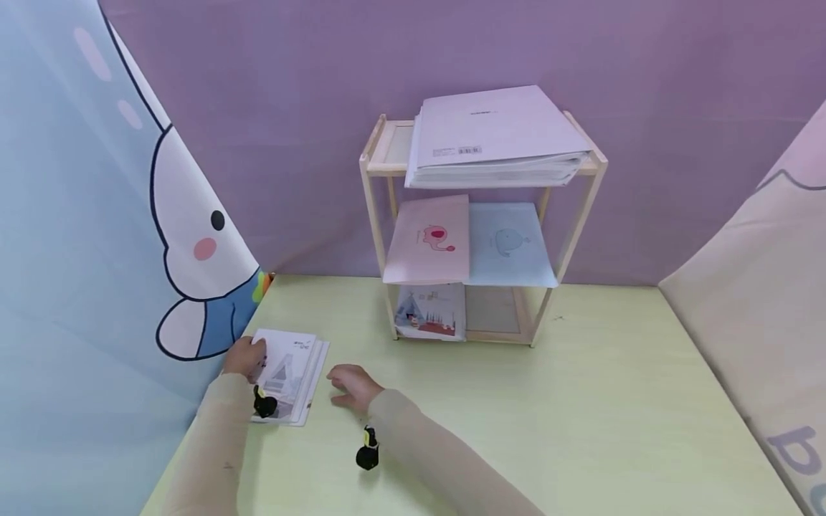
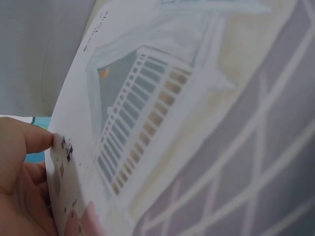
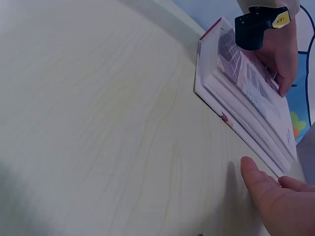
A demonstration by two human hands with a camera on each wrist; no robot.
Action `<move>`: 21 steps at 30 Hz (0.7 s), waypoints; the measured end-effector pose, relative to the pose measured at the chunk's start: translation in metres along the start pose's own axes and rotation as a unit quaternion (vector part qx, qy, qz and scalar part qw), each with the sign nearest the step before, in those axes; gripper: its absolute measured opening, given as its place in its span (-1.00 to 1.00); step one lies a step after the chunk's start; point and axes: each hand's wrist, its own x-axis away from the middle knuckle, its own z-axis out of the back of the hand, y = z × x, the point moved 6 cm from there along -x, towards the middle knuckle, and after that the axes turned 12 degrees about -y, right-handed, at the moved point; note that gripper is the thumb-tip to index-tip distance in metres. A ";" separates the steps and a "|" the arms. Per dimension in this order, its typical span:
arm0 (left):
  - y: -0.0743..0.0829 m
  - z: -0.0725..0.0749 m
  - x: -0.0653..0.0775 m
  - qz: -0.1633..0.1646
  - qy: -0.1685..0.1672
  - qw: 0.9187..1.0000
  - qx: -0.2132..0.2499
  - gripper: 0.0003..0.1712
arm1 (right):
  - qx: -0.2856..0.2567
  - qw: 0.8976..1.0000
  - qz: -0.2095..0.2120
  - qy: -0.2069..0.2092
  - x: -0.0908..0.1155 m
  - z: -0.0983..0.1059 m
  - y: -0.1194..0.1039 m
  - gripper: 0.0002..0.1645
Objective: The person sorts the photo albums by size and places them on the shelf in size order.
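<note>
A small stack of notebooks [image 1: 287, 376] lies at the table's left side, its top cover printed with a pale house-like drawing. My left hand [image 1: 245, 356] pinches the left edge of the top notebook [image 2: 133, 118], thumb on the cover and fingers behind it. In the right wrist view the stack's layered page edges [image 3: 246, 115] show, with the lowest one jutting out. Just right of the stack, my right hand [image 1: 355, 387] hovers by its edge with fingers loosely bent and nothing in them.
A wooden three-tier rack [image 1: 371, 208] stands at the back. Large white folders [image 1: 497, 129] fill its top; a pink notebook [image 1: 429, 244] and a blue notebook [image 1: 510, 244] lie on the middle shelf. A picture-covered notebook [image 1: 431, 312] sits at bottom left. Curtains surround the table [image 1: 581, 416].
</note>
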 end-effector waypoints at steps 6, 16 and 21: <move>0.007 -0.005 0.002 -0.009 -0.005 1.000 0.003 -0.36 | -0.052 0.998 -0.010 0.021 -0.005 -0.004 0.004 -0.94; 0.000 -0.010 -0.006 -0.001 -0.014 0.999 0.031 -0.38 | -0.068 0.998 -0.008 0.006 -0.008 -0.011 0.009 -0.80; 0.001 -0.008 -0.003 -0.006 -0.012 0.999 0.038 -0.37 | -0.078 0.997 -0.002 0.002 -0.010 -0.013 0.010 -0.85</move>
